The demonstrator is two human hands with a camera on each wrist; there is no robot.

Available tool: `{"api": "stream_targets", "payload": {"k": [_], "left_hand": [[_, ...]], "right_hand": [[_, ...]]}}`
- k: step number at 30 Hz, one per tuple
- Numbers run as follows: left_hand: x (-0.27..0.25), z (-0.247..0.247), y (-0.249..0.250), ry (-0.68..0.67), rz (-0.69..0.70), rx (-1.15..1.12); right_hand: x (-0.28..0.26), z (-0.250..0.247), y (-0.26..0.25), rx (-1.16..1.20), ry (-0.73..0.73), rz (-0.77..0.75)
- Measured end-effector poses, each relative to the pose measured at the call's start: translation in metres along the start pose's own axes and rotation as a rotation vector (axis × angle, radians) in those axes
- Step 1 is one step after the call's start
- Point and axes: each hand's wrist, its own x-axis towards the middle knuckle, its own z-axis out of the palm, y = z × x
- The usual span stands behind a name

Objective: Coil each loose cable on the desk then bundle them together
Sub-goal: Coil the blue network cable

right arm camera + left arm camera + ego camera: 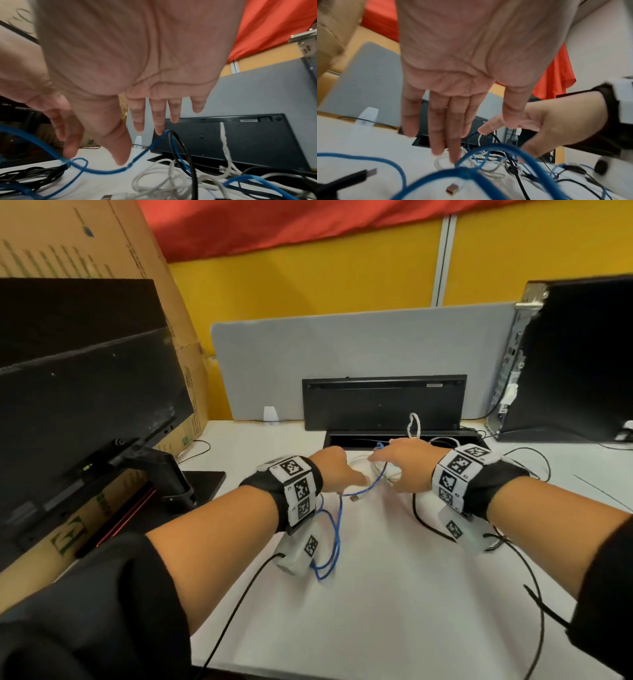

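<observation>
A tangle of loose cables lies mid-desk: a blue cable (330, 529) (106, 171), a white cable (412, 424) (154, 174) and a black cable (424, 522) (187, 148). My left hand (356, 479) (471, 135) hovers over them with straight fingers; its fingertips reach the white loops (441, 162) and touch the blue cable. My right hand (380, 460) (140, 146) is spread just above the tangle, thumb beside the blue cable, gripping nothing. A white cable's plug (453, 188) and a black USB plug (368, 172) lie near the left wrist.
A monitor (85, 392) and a cardboard box (102, 241) stand on the left. A black keyboard (383, 402) leans on the grey divider (342, 347) behind a cable slot (342, 440). At the right stands a computer tower (575, 354). White desk (394, 594) stretches toward me.
</observation>
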Motion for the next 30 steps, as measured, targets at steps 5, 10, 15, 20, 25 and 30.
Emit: {"api": "stream_targets", "payload": {"k": [5, 10, 15, 20, 25, 30], "left_hand": [[0.003, 0.010, 0.019, -0.177, -0.100, -0.007], [-0.004, -0.002, 0.046, -0.100, -0.018, -0.268], [-0.013, -0.046, 0.088, 0.088, 0.160, -0.611], [-0.017, -0.094, 0.119, 0.174, 0.395, -0.642], [-0.013, -0.121, 0.118, 0.208, 0.504, -0.535], [-0.002, -0.121, 0.097, 0.307, 0.493, -0.389]], "right_hand": [[-0.010, 0.007, 0.017, -0.068, -0.049, 0.031], [-0.028, 0.000, 0.027, 0.095, 0.064, -0.012], [-0.048, -0.046, 0.040, 0.571, 0.465, -0.053], [-0.068, -0.103, 0.066, 0.629, 0.708, 0.046], [-0.090, -0.133, 0.102, 0.522, 0.811, 0.176], [-0.107, -0.133, 0.135, 0.445, 0.833, 0.327]]}}
